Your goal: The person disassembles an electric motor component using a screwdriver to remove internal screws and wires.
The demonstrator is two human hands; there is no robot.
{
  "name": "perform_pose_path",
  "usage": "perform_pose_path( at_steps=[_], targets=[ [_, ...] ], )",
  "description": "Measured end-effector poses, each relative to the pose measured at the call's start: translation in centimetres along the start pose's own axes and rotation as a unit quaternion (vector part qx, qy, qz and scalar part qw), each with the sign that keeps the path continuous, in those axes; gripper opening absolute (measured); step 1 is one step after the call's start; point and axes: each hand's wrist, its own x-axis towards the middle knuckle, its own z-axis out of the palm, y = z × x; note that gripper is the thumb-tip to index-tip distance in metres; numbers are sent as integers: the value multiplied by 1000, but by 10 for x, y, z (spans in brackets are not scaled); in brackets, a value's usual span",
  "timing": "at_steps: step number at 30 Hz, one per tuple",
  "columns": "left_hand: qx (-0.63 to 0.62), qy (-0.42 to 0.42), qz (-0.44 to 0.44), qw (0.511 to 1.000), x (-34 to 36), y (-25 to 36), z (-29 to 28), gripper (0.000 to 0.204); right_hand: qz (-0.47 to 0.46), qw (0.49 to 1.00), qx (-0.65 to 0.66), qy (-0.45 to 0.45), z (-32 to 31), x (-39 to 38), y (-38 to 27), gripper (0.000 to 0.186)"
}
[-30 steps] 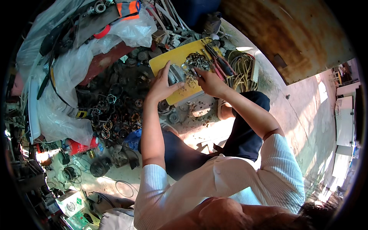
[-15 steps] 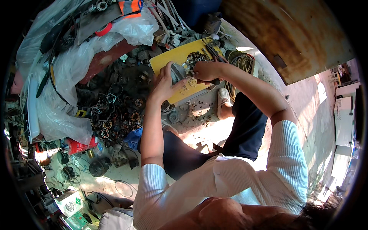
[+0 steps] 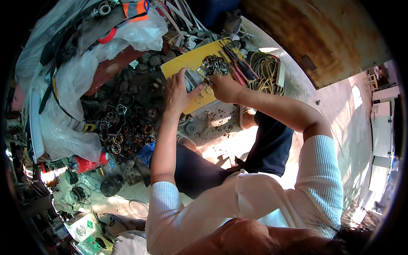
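My left hand (image 3: 175,94) is closed around a grey metal housing (image 3: 192,80), a rounded machine part, held over a yellow board (image 3: 174,68). My right hand (image 3: 226,88) is at the housing's right side with its fingers curled in. Whatever sits in those fingers is hidden. Just beyond the right hand, a heap of small dark metal parts (image 3: 214,64) lies on the board. To the right of the heap rest hand tools with red and black handles (image 3: 239,68). A loose metal ring (image 3: 200,71) shows beside the housing.
Dark scrap metal parts (image 3: 117,127) are piled left of the board. Coiled cable (image 3: 265,74) lies at its right. Clear plastic sheeting (image 3: 68,127) covers things at far left. A rusty panel (image 3: 314,38) stands at upper right. My foot (image 3: 246,118) is close to the board's near edge.
My right hand has turned and drawn slightly nearer to me, uncovering the tools and small parts. A dark thing seen beneath it earlier no longer shows. My left hand keeps hold of the housing.
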Motion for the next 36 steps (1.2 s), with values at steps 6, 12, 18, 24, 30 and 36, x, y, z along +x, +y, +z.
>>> perform_pose_path(
  at_steps=[6,12,18,24,30,36],
  targets=[
    [0,14,-4,1000,2,4,3,69,7,998,52,43,7,-12,-1,16],
    [19,36,-27,999,0,3,6,65,-11,997,46,64,4,-9,-4,15],
    [22,36,-24,999,0,4,10,67,-14,990,74,118,23,-17,4,26],
    [-41,46,-93,994,-4,-11,11,67,-45,974,100,198,42,-16,-10,45],
    [-6,32,-61,998,0,-1,11,70,-67,925,175,331,85,-15,8,51],
    [-2,-2,-59,998,0,-3,4,68,18,980,192,56,11,-18,-1,36]
  ],
)
